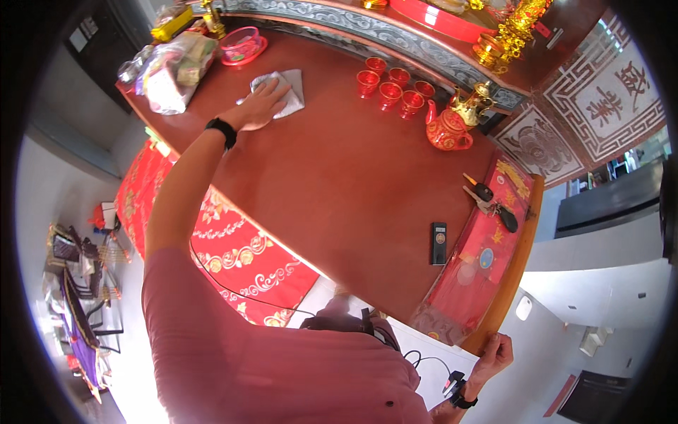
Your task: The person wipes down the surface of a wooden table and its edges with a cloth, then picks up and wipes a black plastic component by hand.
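Note:
My left hand (263,106), reaching to the far left of the brown-red tabletop (318,169), lies flat on a folded whitish cloth (293,92) with its fingers stretched out. Part of the cloth is hidden under the palm. At the lower right, my right hand (492,355) is a loose fist by the wooden end rail (510,272) of the table. Nothing shows in that fist; whether it touches the rail I cannot tell. Beyond the left hand are a pink basket (240,44) and a plastic bag (169,74) with packages.
Several red cups (390,94) stand at the back beside a red teapot (446,129) and a gold pot (474,106). Keys (487,201) lie on the red covering at right, near a black handheld device (438,244). Red patterned cloth (244,251) hangs below the front edge.

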